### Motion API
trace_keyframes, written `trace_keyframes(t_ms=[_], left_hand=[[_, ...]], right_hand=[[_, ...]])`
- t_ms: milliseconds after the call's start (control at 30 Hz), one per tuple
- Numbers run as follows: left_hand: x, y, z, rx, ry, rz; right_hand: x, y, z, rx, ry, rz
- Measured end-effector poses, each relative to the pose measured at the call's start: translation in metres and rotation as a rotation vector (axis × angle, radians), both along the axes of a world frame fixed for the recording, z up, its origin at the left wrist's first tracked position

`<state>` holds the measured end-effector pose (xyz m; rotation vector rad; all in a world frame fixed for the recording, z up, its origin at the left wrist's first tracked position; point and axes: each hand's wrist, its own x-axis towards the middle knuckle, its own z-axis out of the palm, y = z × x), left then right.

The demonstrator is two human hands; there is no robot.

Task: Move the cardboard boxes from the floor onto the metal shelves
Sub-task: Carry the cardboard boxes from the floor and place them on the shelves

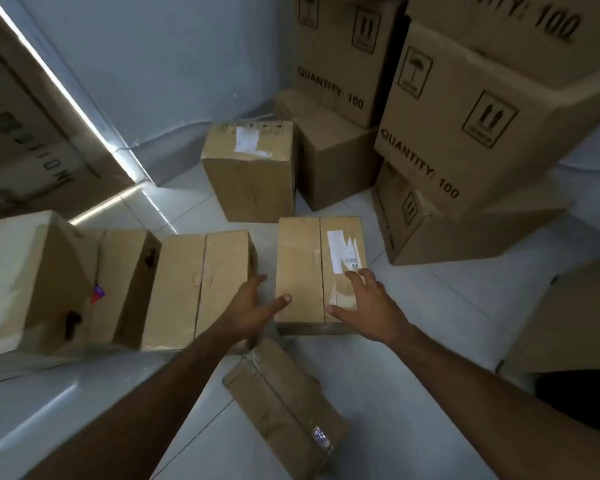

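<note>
1. On the white tiled floor (430, 306), directly ahead of the person, lies the labelled box (321, 268), a taped cardboard carton with a torn white shipping label on its top face.
2. Its long axis runs away from the viewer, parallel to both forearms; the short near edge faces the person.
3. Left hand (253, 306): grip released, fingers spread. It sits at the near left corner of the box, in the gap between it and the neighbouring box (201, 289); the thumb lies over the top face.
4. Right hand (364, 303): grip released, fingers splayed over the near right part of the top face. Whether they touch it cannot be told.
5. Governing relation: the box lies between the two hands, each about equally near, so the coming lift appears to call for clasping the two long sides.
6. A flatter taped parcel (284, 410) lies on the floor just nearer the person, between the arms.
7. Stacked cartons (465, 116) printed "QUANTITY: 100" stand to the right rear.
8. No metal shelves are in view.
</note>
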<state>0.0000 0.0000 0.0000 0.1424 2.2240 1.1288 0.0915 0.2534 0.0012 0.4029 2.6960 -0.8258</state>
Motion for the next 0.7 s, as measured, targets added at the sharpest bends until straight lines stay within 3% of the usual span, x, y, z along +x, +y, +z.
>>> trace_keyframes(t_ms=[133,300,400,700], left_hand=[[-0.012,0.016,-0.063,0.027,0.002,0.048],[-0.022,0.026,-0.122,0.103,0.006,0.013],[-0.022,0.032,-0.137,0.137,-0.038,-0.018],[-0.016,0.042,-0.139,0.134,0.076,-0.044]], right_hand=[[-0.009,0.014,-0.066,-0.036,-0.042,-0.115],[-0.019,0.027,-0.129,-0.153,0.042,-0.240],[-0.021,0.027,-0.149,-0.146,0.060,-0.264],[-0.014,0.026,-0.156,-0.044,0.130,-0.224]])
